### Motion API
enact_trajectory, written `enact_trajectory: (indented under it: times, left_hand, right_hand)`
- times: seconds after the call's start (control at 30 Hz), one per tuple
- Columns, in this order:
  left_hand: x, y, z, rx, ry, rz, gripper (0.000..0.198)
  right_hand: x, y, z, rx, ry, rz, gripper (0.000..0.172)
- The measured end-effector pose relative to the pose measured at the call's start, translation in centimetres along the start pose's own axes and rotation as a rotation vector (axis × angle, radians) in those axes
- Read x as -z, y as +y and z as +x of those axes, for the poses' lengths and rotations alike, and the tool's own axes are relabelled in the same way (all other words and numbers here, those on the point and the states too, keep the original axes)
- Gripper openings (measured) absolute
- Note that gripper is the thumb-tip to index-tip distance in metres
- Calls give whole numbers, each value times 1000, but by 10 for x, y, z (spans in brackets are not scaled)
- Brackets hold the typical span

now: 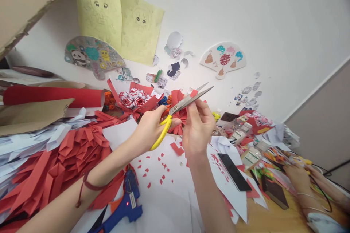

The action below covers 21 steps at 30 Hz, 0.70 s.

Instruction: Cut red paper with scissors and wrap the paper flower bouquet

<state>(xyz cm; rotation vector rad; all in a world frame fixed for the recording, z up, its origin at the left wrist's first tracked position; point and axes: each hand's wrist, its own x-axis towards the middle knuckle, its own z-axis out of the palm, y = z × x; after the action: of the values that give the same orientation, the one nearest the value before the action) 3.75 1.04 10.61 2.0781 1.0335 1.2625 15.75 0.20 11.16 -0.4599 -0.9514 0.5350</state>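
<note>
My left hand [150, 128] is closed around the yellow handles of a pair of scissors [179, 105]. The blades point up and right, slightly apart. My right hand [199, 129] has its thumb and fingers pinched just beside the blades. A small piece of red paper [194, 93] shows at the blades by those fingertips; the fingers partly hide it. Below the hands, tiny red paper scraps [163, 166] lie scattered over white paper sheets [164, 204]. A larger red paper piece [177, 149] rests near my right wrist.
A blue glue gun [128, 198] with a lit red light lies at lower left. Folded red paper strips [79, 149] are heaped left. A black phone [234, 172] lies right. Paper flowers [133, 97] stand behind. Another person's hands [298, 178] are at far right.
</note>
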Motion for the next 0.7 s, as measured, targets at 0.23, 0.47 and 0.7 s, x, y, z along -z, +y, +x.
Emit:
enact_trajectory:
  times: [0.23,0.47,0.7]
  left_hand:
    - [-4,2,-3,25,0,6,40]
    - [-10,-3,-5,18,31,37,45]
    - [-16,-3,-8,49,-21,-4,45]
  right_hand:
    - [0,3,1,6,39,-16,14]
    - [2,7,2,45,38,-65,11]
    - [2,9,2,16,30,-7,8]
